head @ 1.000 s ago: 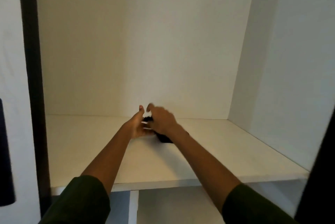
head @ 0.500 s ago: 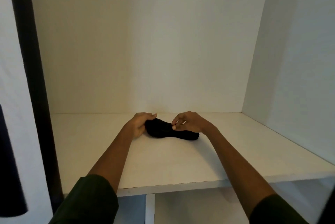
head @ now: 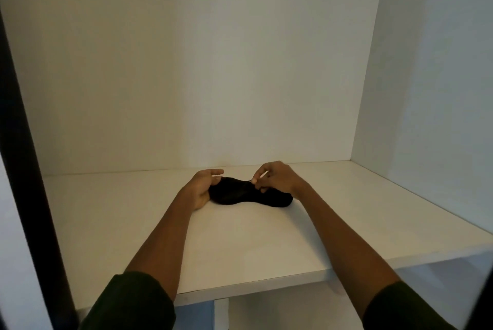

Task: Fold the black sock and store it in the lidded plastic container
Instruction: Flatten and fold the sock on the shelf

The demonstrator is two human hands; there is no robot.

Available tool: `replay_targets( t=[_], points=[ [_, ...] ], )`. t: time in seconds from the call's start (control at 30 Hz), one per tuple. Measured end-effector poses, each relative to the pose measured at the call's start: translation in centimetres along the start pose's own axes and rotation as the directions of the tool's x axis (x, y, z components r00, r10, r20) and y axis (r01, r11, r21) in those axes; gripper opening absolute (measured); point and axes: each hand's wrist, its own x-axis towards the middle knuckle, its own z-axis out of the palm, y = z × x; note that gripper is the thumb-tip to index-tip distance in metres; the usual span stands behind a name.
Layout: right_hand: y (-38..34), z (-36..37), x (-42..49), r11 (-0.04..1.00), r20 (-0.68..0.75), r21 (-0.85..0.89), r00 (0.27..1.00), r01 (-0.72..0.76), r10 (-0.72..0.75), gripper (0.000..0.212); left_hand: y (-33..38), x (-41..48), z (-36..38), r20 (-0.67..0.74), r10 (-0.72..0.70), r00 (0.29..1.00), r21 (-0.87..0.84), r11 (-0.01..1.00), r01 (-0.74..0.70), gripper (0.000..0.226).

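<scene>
left hand (head: 203, 187) rests on the white shelf (head: 240, 244) at the left end of the black sock (head: 241, 194), fingers curled around that end, thumb on top, clamped on the fabric. right hand (head: 277, 179) sits over the sock's right half, thumb and fingertips pinched together on the upper edge near the middle; the heel of the hand hides part of the cloth beneath it.

sock lies flat on the shelf, stretched left to right between the two hands, narrower at the waist, rounder at both ends. right end pokes out past the right wrist and touches the shelf. it sits toward the back of the shelf, near the rear wall (head: 186, 62) but apart from it.

both forearms bare, reaching in from the near edge; dark green sleeves (head: 133, 303) pushed up near the elbows at the bottom of the view.

shelf sits inside a white cabinet: plain rear wall, white side panel (head: 426, 89) at right, dark upright strip (head: 24, 156) along the left edge. below the shelf's front lip, a white vertical divider (head: 221, 313) shows.
</scene>
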Motion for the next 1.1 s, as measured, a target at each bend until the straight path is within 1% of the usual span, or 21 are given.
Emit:
replay_targets(
  t=[0.03,0.13,0.2,0.33,0.4,0.5,0.53,0.63,0.7,0.77,0.8,0.83,0.87,0.93,0.97,1.03,1.1],
  points=[
    [0.3,-0.5,0.0,0.997,-0.017,0.075,1.000,-0.020,0.022,0.005,-0.1,0.1,0.0,-0.008,0.005,1.000,0.021,1.000,-0.005,0.038],
    [1.1,-2.0,-0.5,0.976,-0.063,0.214,0.996,-0.042,0.057,0.012,-0.2,0.3,0.1,-0.031,0.026,0.999,0.054,0.998,-0.024,0.037],
    [1.5,-3.1,-0.9,0.950,-0.085,0.300,0.989,-0.090,0.121,0.016,-0.3,0.4,0.1,-0.036,0.038,0.999,0.062,0.997,-0.036,0.038],
    [2.5,-4.8,-1.8,0.901,-0.077,0.372,0.959,-0.224,0.271,0.013,-0.4,0.6,0.1,-0.041,0.035,0.999,0.107,0.994,-0.030,0.038],
    [2.6,-4.9,-2.0,0.907,-0.087,0.333,0.949,-0.258,0.302,0.015,-0.4,0.6,0.0,-0.038,0.028,0.999,0.106,0.994,-0.024,0.039],
    [2.6,-4.3,-2.0,0.944,-0.131,0.144,0.939,-0.298,0.316,0.023,-0.4,0.6,-0.2,-0.041,0.014,0.999,0.071,0.997,-0.011,0.037],
    [2.5,-4.3,-1.9,0.945,-0.148,0.112,0.935,-0.308,0.322,0.026,-0.4,0.5,-0.2,-0.041,0.012,0.999,0.061,0.998,-0.010,0.037],
    [2.5,-4.4,-2.1,0.940,-0.166,0.104,0.926,-0.325,0.339,0.033,-0.3,0.4,-0.2,-0.044,0.007,0.999,0.067,0.998,-0.004,0.038],
    [2.6,-4.4,-2.1,0.931,-0.167,0.057,0.915,-0.362,0.366,0.037,-0.4,0.5,-0.1,-0.064,0.019,0.998,0.115,0.993,-0.011,0.039],
    [2.6,-4.3,-2.0,0.917,-0.181,-0.017,0.903,-0.399,0.390,0.041,-0.5,0.6,0.3,-0.095,0.064,0.993,0.228,0.973,-0.040,0.039],
    [2.4,-4.2,-2.0,0.908,-0.187,-0.067,0.899,-0.413,0.395,0.042,-0.6,0.6,0.5,-0.114,0.113,0.987,0.318,0.945,-0.072,0.039],
    [2.3,-4.0,-1.9,0.897,-0.193,-0.120,0.897,-0.425,0.399,0.043,-0.7,0.6,0.7,-0.125,0.176,0.976,0.428,0.898,-0.107,0.040],
    [2.2,-3.9,-1.9,0.887,-0.200,-0.166,0.896,-0.430,0.397,0.044,-0.8,0.3,1.0,-0.122,0.250,0.961,0.542,0.827,-0.147,0.042],
    [2.2,-3.5,-1.7,0.874,-0.216,-0.211,0.893,-0.438,0.396,0.046,-1.0,-0.1,1.4,-0.069,0.385,0.920,0.726,0.652,-0.218,0.045],
    [2.3,-3.3,-1.6,0.868,-0.235,-0.218,0.888,-0.446,0.396,0.046,-1.0,-0.3,1.6,-0.030,0.437,0.899,0.796,0.554,-0.243,0.045],
    [2.4,-3.0,-1.7,0.854,-0.298,-0.235,0.870,-0.465,0.392,0.047,-1.0,-0.5,1.7,0.025,0.530,0.848,0.901,0.356,-0.249,0.044],
    [2.1,-2.7,-2.1,0.827,-0.353,-0.279,0.853,-0.487,0.383,0.053,-1.0,-0.8,2.1,0.103,0.607,0.788,0.937,0.206,-0.281,0.043]
  ],
)
